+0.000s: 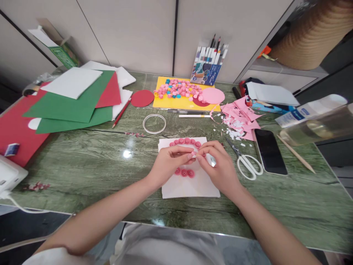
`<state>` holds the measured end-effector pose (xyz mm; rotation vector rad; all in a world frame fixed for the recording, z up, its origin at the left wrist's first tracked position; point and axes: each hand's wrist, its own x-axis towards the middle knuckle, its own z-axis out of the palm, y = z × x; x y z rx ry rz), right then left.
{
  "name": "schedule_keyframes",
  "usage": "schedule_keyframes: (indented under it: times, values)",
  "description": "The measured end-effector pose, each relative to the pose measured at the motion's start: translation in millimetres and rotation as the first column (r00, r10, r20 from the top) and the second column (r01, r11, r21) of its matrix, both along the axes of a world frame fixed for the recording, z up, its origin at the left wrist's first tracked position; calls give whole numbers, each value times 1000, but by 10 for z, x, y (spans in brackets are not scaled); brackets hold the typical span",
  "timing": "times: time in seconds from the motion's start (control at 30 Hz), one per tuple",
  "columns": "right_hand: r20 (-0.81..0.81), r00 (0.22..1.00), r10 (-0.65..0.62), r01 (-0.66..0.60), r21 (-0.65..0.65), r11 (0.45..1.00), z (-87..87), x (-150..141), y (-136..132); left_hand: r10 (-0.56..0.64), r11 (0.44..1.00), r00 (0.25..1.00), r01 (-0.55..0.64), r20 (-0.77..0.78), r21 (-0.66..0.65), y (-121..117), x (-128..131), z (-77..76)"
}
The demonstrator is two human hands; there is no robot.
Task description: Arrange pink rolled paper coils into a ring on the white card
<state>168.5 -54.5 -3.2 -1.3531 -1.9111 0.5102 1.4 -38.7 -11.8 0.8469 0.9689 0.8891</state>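
Both of my hands meet above a white sheet (190,188) on the table. Between the fingertips of my left hand (172,160) and my right hand (216,162) is a small pink paper flower (193,153), partly covered by the fingers. Each hand is closed in a pinch on it. On the sheet, an arc of rolled pink paper flowers (187,141) runs along the top, and a shorter row of the same flowers (184,172) lies lower down. My hands hide the sheet's middle and part of both sides.
Scissors (248,165) and a phone (270,151) lie to the right, near pink paper scraps (241,114). Behind are a tape roll (154,131) and a yellow sheet (165,104) heaped with small flowers. Green paper (66,99) is stacked at left; a bottle (317,127) lies far right.
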Motion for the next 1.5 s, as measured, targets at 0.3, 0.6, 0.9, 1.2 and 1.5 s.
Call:
schedule_keyframes:
  times: [0.3, 0.6, 0.9, 1.2, 1.5]
  values:
    - [16, 1000, -8, 7, 35, 999, -18, -1, -6, 2, 1000, 999, -1, -42, 25, -8, -3, 1]
    - [28, 1000, -14, 13, 35, 999, -24, 1, -7, -4, 1000, 1000, 5, -23, 25, -5, -5, 4]
    - [20, 999, -27, 27, -7, 1000, -10, 0, -19, -1, 1000, 1000, 2, -28, 31, -10, 0, 5]
    - [40, 999, -24, 23, 20, 1000, -13, -4, -17, -5, 999, 999, 7, -32, 54, -13, -9, -36]
    - [104, 993, -61, 53, 74, 996, -40, -13, -40, 4, 999, 999, -3, -36, 41, -22, 4, -25]
